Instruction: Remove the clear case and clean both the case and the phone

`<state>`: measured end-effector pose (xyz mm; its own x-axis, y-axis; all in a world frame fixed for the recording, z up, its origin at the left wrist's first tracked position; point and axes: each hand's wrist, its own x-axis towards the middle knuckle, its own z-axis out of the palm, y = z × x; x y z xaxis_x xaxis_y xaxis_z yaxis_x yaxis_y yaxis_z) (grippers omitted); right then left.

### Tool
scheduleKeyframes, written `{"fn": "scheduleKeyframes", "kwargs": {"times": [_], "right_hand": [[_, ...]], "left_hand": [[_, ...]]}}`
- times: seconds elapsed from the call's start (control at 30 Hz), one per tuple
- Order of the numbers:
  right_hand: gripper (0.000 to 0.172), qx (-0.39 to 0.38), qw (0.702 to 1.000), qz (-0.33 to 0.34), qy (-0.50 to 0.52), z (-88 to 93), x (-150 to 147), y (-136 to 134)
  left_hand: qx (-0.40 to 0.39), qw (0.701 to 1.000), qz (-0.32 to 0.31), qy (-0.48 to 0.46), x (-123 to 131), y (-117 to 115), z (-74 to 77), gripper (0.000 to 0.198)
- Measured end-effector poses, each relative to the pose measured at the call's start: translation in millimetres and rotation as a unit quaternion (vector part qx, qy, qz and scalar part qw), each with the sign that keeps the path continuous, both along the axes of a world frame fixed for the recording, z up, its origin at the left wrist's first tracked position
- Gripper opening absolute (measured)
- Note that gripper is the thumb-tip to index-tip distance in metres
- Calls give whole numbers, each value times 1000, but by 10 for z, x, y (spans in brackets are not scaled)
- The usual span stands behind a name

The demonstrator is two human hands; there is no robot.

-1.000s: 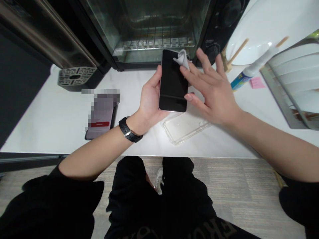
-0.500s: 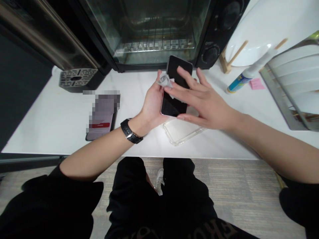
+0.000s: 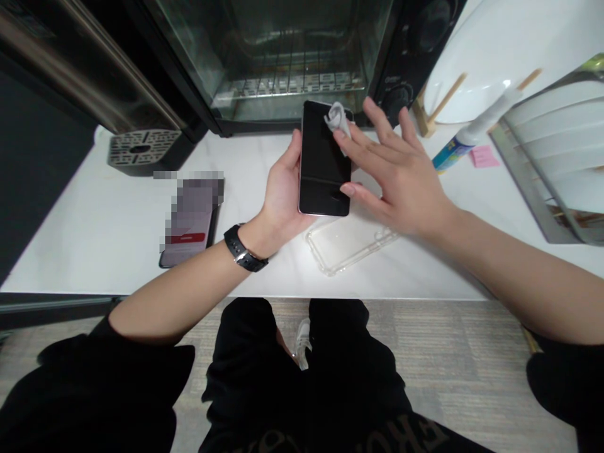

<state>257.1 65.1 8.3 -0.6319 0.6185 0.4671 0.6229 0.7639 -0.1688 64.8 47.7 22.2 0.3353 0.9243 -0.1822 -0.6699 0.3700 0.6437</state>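
Note:
A black phone [image 3: 323, 167] lies screen up in my left hand [image 3: 282, 195], whose thumb runs along its left edge; the other fingers are mostly hidden beneath it. Over the upper right of the screen, my right hand [image 3: 401, 173] presses a crumpled grey-white cloth [image 3: 338, 118] with its fingertips, the outer fingers spread and the thumb tip near the phone's right edge. Below the phone, a clear phone case [image 3: 330, 251] rests on the white counter [image 3: 264, 283]. A second phone [image 3: 191, 220], its screen partly pixelated, lies left of my left wrist.
A black toaster oven [image 3: 287, 126] stands behind my hands. To the left is a machine with a drip tray [image 3: 141, 151]. At the right are a blue and white tube [image 3: 453, 151], a pink note [image 3: 484, 156], a large white plate [image 3: 453, 94] and a metal dish rack [image 3: 533, 189].
The cloth and my right hand have moved from the phone's left side to its upper right. The held phone has shifted slightly left and turned more upright, uncovering more of the clear case.

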Motion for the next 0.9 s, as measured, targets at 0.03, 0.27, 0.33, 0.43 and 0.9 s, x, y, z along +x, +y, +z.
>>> {"fn": "scheduleKeyframes", "kwargs": {"times": [0.03, 0.27, 0.33, 0.43, 0.9], "right_hand": [[66, -6, 1000, -15, -3, 1, -3, -2], [70, -19, 999, -37, 16, 23, -10, -23], [68, -13, 1000, -2, 16, 23, -15, -20], [70, 0, 996, 89, 9, 6, -32, -17], [52, 33, 998, 48, 12, 9, -8, -38]], "left_hand": [[-8, 1000, -11, 3, 7, -8, 6, 54], [-65, 991, -113, 41, 74, -34, -14, 51], [-64, 992, -99, 35, 86, -34, -38, 48], [-54, 996, -60, 23, 83, -33, -65, 46], [-18, 1000, 24, -3, 8, 28, -15, 60]]}}
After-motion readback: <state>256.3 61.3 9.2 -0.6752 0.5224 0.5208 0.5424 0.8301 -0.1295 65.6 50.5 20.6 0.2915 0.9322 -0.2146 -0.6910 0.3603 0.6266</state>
